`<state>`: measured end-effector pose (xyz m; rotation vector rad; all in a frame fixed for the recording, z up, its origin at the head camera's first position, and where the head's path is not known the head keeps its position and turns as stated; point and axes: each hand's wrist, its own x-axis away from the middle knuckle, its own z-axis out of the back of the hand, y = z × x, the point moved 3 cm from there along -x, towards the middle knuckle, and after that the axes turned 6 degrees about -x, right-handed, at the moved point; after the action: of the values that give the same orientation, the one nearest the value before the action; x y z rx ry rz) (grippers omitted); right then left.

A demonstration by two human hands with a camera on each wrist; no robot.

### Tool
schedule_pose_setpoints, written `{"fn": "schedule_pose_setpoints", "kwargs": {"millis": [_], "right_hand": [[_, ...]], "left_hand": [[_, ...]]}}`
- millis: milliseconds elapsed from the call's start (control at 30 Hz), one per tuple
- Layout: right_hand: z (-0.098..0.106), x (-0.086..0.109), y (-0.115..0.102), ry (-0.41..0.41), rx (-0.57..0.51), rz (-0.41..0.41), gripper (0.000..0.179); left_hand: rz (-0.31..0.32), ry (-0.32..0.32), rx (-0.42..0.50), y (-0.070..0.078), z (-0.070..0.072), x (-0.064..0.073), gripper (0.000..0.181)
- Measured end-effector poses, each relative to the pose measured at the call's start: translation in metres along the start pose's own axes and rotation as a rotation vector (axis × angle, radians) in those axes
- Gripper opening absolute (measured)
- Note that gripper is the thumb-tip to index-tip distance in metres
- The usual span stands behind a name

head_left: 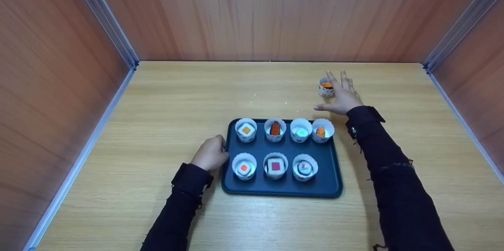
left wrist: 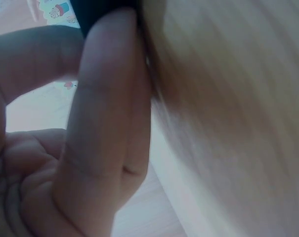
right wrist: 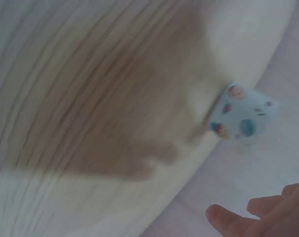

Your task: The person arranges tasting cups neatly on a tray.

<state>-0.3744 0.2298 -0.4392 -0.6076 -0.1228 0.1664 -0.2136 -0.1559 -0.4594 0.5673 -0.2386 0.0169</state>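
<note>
My left hand [head_left: 210, 153] grips the left rim of a dark blue tray [head_left: 283, 190]; in the left wrist view its fingers [left wrist: 107, 94] pinch the dark edge. To the right, my right hand [head_left: 341, 97] is spread wide beside a patterned paper cup [head_left: 326, 90] with an orange piece inside. In the right wrist view that cup [right wrist: 245, 113] stands apart from the fingertips [right wrist: 216, 213]. Paper cups stand in two rows on the tray. The back row includes a reddish-brown piece [head_left: 275, 128] in one cup and an orange piece [head_left: 321, 131] in the rightmost.
In the front row are three cups, the middle one holding a white square piece with a dark pink centre [head_left: 275, 166]. A few tiny light specks lie behind the tray. Wood-grain panels [head_left: 252, 14] wall the table [head_left: 177, 97] at the back and both sides.
</note>
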Motion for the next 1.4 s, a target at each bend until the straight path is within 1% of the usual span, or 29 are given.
{"fn": "schedule_pose_setpoints", "kwargs": {"millis": [133, 333, 567, 667, 900, 1000, 1233, 1300, 1400], "right_hand": [[-0.002, -0.005, 0.008, -0.020, 0.024, -0.046, 0.119], [-0.004, -0.014, 0.015, -0.049, 0.005, -0.092, 0.117], [-0.005, -0.021, 0.013, -0.040, 0.018, -0.068, 0.108], [-0.006, -0.021, 0.011, -0.042, 0.018, -0.078, 0.103], [-0.009, -0.015, 0.008, -0.076, 0.020, -0.104, 0.092], [-0.010, -0.015, 0.009, -0.052, 0.030, -0.106, 0.087], [-0.004, -0.017, 0.008, 0.087, 0.066, -0.072, 0.073], [-0.002, -0.016, 0.006, 0.122, 0.057, -0.069, 0.071], [0.000, -0.017, 0.005, 0.149, 0.047, -0.060, 0.070]], "left_hand": [[-0.005, 0.009, -0.010, 0.002, 0.000, 0.001, 0.011], [-0.010, 0.010, -0.007, 0.003, -0.001, 0.001, 0.011], [-0.015, 0.007, -0.001, 0.003, 0.000, 0.004, 0.011], [-0.013, 0.007, 0.001, 0.004, -0.001, 0.004, 0.010], [-0.012, 0.007, 0.001, 0.007, -0.003, 0.004, 0.008], [-0.013, 0.008, 0.002, 0.007, -0.004, 0.004, 0.008], [-0.011, 0.012, 0.009, 0.008, -0.004, 0.004, 0.009], [-0.012, 0.012, 0.011, 0.007, -0.004, 0.004, 0.009], [-0.015, 0.015, 0.001, 0.007, -0.003, 0.003, 0.011]]}}
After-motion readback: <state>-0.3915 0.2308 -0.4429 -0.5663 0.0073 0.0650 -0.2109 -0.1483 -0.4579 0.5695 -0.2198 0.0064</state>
